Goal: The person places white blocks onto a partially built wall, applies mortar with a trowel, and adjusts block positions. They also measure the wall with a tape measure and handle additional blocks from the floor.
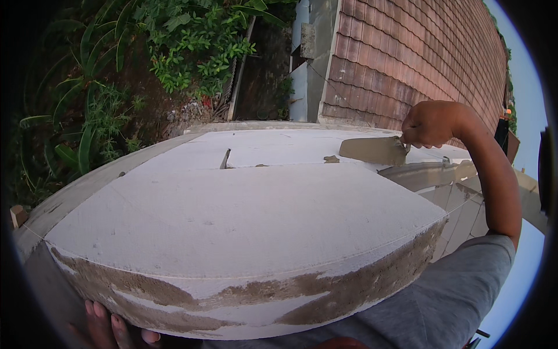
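Observation:
A large white lightweight concrete block point(250, 218) fills the middle, its near side face streaked with grey-brown mortar point(360, 291). Fingertips of my left hand point(113, 328) rest against its lower left edge; the palm is hidden, and the hand seems to hold the block there. Over the far right, my right hand point(430, 125) is closed round the handle of a trowel point(372, 150), its blade coated with wet mortar. The blade lies low over the row of white blocks point(279, 139) behind, by a small mortar dab point(331, 159).
A thin string runs along the near block's edge from a wooden piece point(18, 216) at the left. A narrow gap point(225, 159) shows among the far blocks. Beyond the wall lie green plants point(192, 46) far below and a tiled roof point(407, 52) at the right.

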`<state>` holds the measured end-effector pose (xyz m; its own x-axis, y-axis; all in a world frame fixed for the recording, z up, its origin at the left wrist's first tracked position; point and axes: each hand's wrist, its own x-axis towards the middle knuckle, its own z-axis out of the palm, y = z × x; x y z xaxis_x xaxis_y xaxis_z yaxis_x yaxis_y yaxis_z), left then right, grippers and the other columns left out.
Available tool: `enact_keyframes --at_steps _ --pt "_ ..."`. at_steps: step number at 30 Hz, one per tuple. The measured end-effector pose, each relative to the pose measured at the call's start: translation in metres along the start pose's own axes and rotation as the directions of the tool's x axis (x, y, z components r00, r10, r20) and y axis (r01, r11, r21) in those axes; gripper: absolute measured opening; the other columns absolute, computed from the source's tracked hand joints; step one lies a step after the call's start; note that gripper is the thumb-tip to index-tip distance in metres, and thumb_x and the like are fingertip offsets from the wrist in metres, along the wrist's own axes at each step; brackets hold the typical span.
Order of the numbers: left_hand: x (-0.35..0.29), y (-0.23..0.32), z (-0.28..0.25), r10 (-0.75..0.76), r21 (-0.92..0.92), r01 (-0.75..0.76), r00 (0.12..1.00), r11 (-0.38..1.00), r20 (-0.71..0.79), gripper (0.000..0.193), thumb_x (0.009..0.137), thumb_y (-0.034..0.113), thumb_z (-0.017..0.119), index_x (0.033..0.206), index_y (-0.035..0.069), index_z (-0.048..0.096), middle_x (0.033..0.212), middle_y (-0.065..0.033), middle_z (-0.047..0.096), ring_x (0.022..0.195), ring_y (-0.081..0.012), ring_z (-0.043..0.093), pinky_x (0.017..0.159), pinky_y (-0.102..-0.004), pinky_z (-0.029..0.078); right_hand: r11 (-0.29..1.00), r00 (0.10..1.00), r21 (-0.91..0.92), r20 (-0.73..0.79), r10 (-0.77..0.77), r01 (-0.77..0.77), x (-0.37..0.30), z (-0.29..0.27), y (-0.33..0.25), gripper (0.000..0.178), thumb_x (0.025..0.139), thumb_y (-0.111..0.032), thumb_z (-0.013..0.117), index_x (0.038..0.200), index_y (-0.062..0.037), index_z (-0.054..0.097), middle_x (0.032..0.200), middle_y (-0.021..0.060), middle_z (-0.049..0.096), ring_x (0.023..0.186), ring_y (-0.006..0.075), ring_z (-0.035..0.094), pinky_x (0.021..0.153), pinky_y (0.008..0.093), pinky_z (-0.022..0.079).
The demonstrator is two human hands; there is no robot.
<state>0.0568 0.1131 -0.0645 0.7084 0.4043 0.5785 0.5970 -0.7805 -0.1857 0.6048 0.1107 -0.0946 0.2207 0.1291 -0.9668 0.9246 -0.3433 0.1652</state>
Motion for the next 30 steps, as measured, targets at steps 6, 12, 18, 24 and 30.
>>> enact_keyframes --at_steps 6,12,18,24,30 --pt "-0.009 -0.005 0.001 0.06 -0.016 -0.061 0.998 0.998 -0.033 0.041 0.099 0.041 0.064 0.095 0.002 0.077 0.093 -0.017 0.078 0.088 -0.0304 0.077 0.119 -0.0543 0.039 0.996 0.996 -0.04 0.043 -0.079 0.081 -0.004 -0.012 -0.031 0.038 0.096 -0.035 0.055 0.081 -0.0028 0.069 0.069 0.0059 0.064 0.06 0.0188 0.063 0.058 0.0341 0.052" --pt "0.004 -0.003 0.003 0.07 -0.019 -0.07 0.997 0.997 -0.02 0.042 0.1 0.04 0.064 0.09 0.001 0.075 0.088 -0.0195 0.076 0.085 -0.0298 0.077 0.093 -0.0477 0.061 0.992 0.988 -0.043 0.106 -0.11 0.115 -0.001 -0.029 -0.075 0.037 0.097 -0.035 0.054 0.08 -0.0035 0.067 0.072 0.0053 0.061 0.065 0.0174 0.06 0.061 0.0348 0.051" --pt "-0.013 -0.001 0.0 0.129 -0.01 -0.131 0.985 0.991 -0.111 0.044 0.101 0.041 0.064 0.089 0.001 0.075 0.083 -0.0166 0.075 0.077 -0.0281 0.075 0.085 -0.0439 0.063 0.962 0.965 -0.077 0.034 -0.259 0.26 -0.005 -0.036 -0.146 0.039 0.098 -0.034 0.051 0.078 -0.0034 0.064 0.071 0.0051 0.059 0.064 0.0175 0.058 0.06 0.0358 0.05" --pt "-0.006 0.01 -0.032 -0.089 0.002 0.095 0.925 0.995 0.368 0.049 0.104 0.052 0.055 0.119 0.006 0.063 0.109 -0.021 0.072 0.108 -0.0353 0.072 0.112 -0.0644 0.042 0.917 0.924 -0.12 0.028 -0.381 0.381 -0.003 -0.047 -0.206 0.037 0.097 -0.031 0.049 0.078 -0.0033 0.063 0.071 0.0053 0.058 0.062 0.0165 0.056 0.057 0.0353 0.048" --pt "-0.003 0.018 -0.023 -0.233 0.004 0.24 0.94 0.971 0.247 0.042 0.098 0.055 0.061 0.109 0.016 0.071 0.107 -0.0056 0.077 0.108 -0.0235 0.073 0.114 -0.0582 0.042 0.817 0.844 -0.261 -0.02 -0.536 0.513 -0.006 -0.059 -0.266 0.043 0.103 -0.036 0.046 0.088 -0.0007 0.065 0.071 0.008 0.065 0.06 0.018 0.062 0.06 0.0356 0.051"
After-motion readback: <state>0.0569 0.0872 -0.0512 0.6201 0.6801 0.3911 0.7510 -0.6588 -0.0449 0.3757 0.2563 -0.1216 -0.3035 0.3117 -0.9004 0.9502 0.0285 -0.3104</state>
